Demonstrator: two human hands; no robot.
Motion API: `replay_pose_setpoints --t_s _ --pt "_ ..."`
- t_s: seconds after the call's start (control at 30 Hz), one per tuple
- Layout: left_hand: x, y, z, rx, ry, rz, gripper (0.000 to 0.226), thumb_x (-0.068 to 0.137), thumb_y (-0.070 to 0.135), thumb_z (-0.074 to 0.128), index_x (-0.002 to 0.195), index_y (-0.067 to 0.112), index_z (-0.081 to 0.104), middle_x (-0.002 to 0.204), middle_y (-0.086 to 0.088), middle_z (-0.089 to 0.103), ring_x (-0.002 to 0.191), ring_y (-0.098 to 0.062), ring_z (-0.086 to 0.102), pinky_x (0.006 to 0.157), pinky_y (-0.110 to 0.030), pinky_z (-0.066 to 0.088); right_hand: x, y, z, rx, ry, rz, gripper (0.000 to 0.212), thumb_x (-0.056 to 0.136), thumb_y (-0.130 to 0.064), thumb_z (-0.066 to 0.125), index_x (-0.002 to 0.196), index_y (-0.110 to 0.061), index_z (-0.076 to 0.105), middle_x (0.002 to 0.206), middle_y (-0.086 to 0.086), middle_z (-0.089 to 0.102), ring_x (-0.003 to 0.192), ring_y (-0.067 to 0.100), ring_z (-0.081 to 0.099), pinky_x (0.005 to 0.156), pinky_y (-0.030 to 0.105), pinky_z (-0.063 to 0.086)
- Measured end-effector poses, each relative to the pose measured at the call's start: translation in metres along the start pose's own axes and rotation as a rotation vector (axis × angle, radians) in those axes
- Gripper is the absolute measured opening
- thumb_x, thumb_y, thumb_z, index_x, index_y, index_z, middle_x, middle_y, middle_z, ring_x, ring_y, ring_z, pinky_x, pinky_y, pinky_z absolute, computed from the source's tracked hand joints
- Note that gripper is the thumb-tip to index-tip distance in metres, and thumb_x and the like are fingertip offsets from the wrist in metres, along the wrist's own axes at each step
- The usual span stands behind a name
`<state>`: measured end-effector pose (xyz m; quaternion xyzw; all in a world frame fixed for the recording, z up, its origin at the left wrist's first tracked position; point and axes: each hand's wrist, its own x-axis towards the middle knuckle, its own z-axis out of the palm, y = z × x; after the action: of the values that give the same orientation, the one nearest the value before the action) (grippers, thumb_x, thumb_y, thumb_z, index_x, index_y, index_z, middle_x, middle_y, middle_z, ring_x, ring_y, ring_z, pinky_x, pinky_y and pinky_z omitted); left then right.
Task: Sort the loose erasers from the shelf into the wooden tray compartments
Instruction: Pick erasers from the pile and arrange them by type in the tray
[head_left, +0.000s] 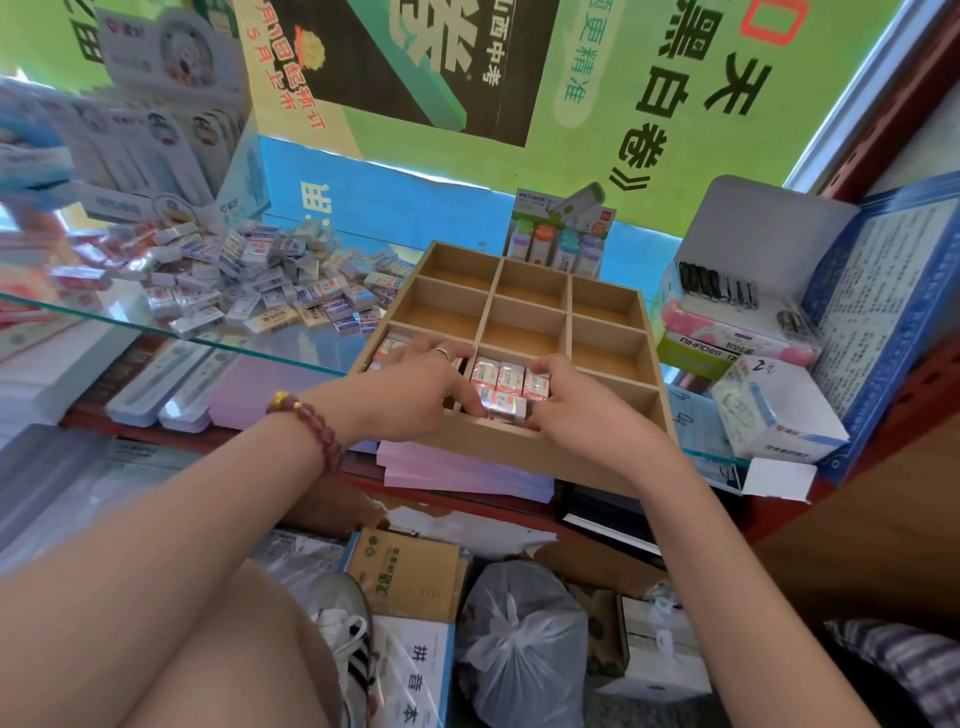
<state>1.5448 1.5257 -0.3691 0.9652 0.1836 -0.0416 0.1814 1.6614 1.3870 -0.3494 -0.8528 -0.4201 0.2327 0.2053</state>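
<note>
A wooden tray (613, 319) with a grid of compartments sits on the glass shelf (130, 319). Its near middle compartment holds several pink-and-white wrapped erasers (506, 376) standing in a row. One more wrapped eraser (505, 408) lies at that compartment's front, pinched between my left hand (415, 392) and my right hand (571, 402), fingers at either end. The near left compartment holds a few erasers (385, 347), partly hidden by my left hand. A heap of loose erasers (260, 280) lies on the glass to the tray's left.
Boxes of stationery (737, 338) crowd the shelf right of the tray, and a pack of correction tapes (558, 234) stands behind it. Packaged goods (145, 135) lean at the back left. Pink paper stacks (457, 470), boxes and a white plastic bag (519, 639) lie below.
</note>
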Motion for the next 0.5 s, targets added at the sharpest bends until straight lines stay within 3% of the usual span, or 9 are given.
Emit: replay_pose_setpoints --t_s 0.17,0.33,0.5 --pt "0.001 0.013 -0.002 0.156 -0.029 -0.034 0.044 0.092 0.008 0.049 0.117 0.043 0.061 0.158 0.001 0.01 0.143 -0.025 0.0 0.114 -0.046 0.0 0.001 0.001 -0.001 -0.044 0.016 -0.024 0.046 0.096 -0.017 0.044 0.14 -0.021 0.033 0.124 0.005 0.059 0.092 0.015 0.057 0.056 0.021 0.041" --pt "0.0 0.024 -0.002 0.291 0.017 -0.037 0.04 0.093 0.01 0.049 0.118 0.039 0.061 0.158 -0.002 0.01 0.143 -0.023 0.0 0.114 -0.043 -0.002 0.003 0.005 0.002 -0.27 0.124 -0.059 0.04 0.095 -0.023 0.046 0.135 -0.02 0.043 0.11 0.005 0.063 0.083 0.016 0.054 0.055 0.026 0.038" --pt "-0.001 0.024 -0.002 0.329 -0.008 -0.055 0.04 0.093 0.01 0.049 0.115 0.04 0.062 0.158 -0.002 0.01 0.144 -0.023 -0.002 0.113 -0.05 -0.006 0.0 0.008 0.006 -0.267 0.061 -0.153 0.046 0.097 -0.017 0.042 0.141 -0.022 0.035 0.117 0.008 0.062 0.076 0.012 0.051 0.049 0.02 0.033"
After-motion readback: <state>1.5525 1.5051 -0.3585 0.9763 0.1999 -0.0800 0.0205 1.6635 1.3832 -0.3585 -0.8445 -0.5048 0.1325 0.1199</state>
